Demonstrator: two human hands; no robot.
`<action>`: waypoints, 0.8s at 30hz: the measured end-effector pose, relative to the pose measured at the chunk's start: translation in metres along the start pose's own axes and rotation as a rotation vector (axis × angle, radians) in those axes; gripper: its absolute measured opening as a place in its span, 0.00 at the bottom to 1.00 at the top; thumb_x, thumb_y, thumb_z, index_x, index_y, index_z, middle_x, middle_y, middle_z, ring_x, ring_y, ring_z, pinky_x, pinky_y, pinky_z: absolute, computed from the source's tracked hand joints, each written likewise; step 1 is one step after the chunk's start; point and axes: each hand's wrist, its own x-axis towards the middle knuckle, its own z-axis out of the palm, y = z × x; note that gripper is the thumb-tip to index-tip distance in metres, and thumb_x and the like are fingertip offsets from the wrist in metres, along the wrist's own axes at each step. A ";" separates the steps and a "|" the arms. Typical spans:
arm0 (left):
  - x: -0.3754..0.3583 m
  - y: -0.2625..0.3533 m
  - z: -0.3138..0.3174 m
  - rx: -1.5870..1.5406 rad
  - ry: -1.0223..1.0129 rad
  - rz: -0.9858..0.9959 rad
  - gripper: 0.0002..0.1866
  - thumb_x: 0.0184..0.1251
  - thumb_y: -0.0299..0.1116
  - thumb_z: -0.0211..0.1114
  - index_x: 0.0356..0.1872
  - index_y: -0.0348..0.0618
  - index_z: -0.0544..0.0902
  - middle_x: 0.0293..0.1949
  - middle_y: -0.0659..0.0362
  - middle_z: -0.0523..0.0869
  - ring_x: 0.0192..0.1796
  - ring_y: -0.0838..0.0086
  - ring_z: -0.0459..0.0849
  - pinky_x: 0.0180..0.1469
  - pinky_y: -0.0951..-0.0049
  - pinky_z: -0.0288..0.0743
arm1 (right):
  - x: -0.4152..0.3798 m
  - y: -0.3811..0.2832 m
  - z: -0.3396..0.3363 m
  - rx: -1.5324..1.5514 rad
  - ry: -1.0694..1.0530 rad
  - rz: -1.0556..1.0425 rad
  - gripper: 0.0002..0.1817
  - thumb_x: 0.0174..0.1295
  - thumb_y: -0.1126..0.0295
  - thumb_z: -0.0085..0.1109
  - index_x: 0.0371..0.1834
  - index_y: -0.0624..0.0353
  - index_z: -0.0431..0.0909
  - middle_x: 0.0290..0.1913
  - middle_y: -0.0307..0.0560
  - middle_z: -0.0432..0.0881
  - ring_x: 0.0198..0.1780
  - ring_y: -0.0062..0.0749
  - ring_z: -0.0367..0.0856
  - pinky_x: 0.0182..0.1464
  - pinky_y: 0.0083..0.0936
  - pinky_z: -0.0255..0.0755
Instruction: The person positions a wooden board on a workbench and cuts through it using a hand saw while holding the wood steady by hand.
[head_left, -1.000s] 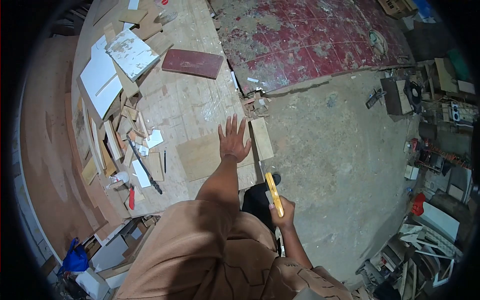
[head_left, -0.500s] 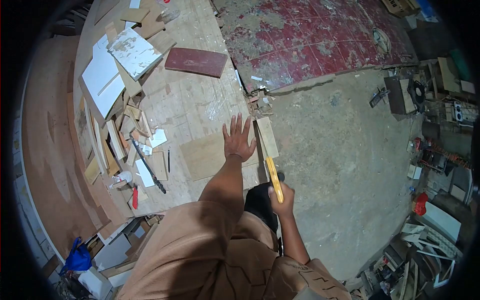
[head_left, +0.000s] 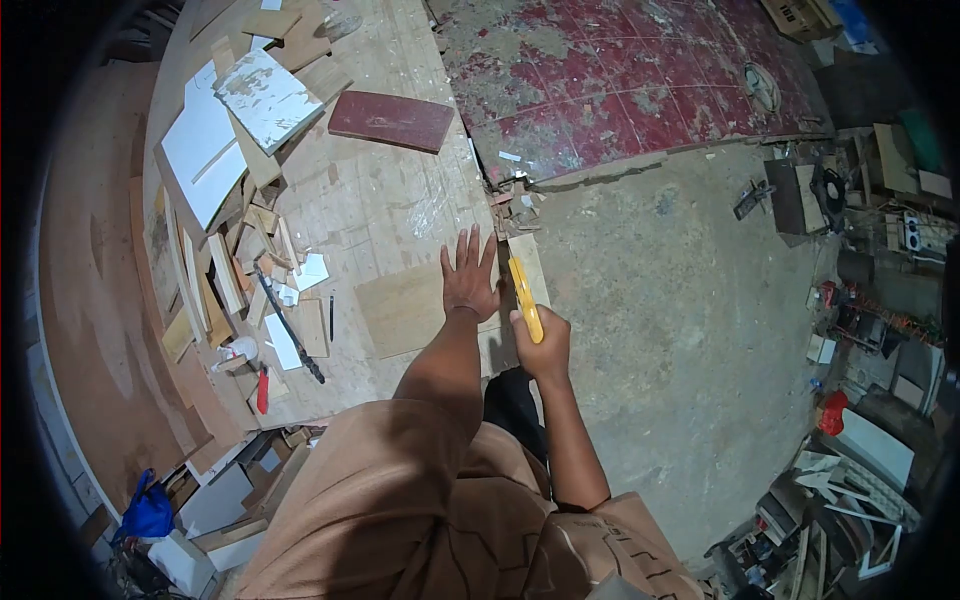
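Head camera: count the left hand (head_left: 469,285) as the middle of a clock. It lies flat, palm down, with its fingers spread wide, and it grips nothing. Under it is a thin wood board (head_left: 400,310), which lies on the big work table (head_left: 350,215) and pokes out toward 8 and 9 o'clock. At 4 o'clock is the right hand (head_left: 547,342), with its fingers curled tight around a yellow tool (head_left: 524,290). The tool's far end points up near 12 o'clock, just beside the table's edge. Its blade is too hard to see, so I cannot tell if it touches the board. At 2 o'clock, next to the tool, is a narrow pale wood piece (head_left: 528,253). Gray floor (head_left: 660,300) spreads out at 3 o'clock, and dirty red tiles (head_left: 630,70) are at 1 o'clock. On the table, a dark red block (head_left: 391,121) lies at 11 o'clock. At 10 o'clock is a smooth white board (head_left: 205,170) with a scuffed white board (head_left: 265,102) near it. Between 8 and 9 o'clock are a thin black stick (head_left: 332,317) and a long dark bar (head_left: 289,330). A small red thing (head_left: 263,390) sits farther off at 8 o'clock.
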 end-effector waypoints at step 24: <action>0.004 -0.002 0.005 0.002 0.057 0.026 0.46 0.68 0.55 0.55 0.84 0.57 0.48 0.85 0.52 0.41 0.86 0.55 0.37 0.80 0.36 0.29 | -0.023 0.047 0.001 0.045 0.030 -0.091 0.17 0.62 0.64 0.69 0.26 0.61 0.73 0.19 0.53 0.75 0.20 0.43 0.77 0.27 0.36 0.70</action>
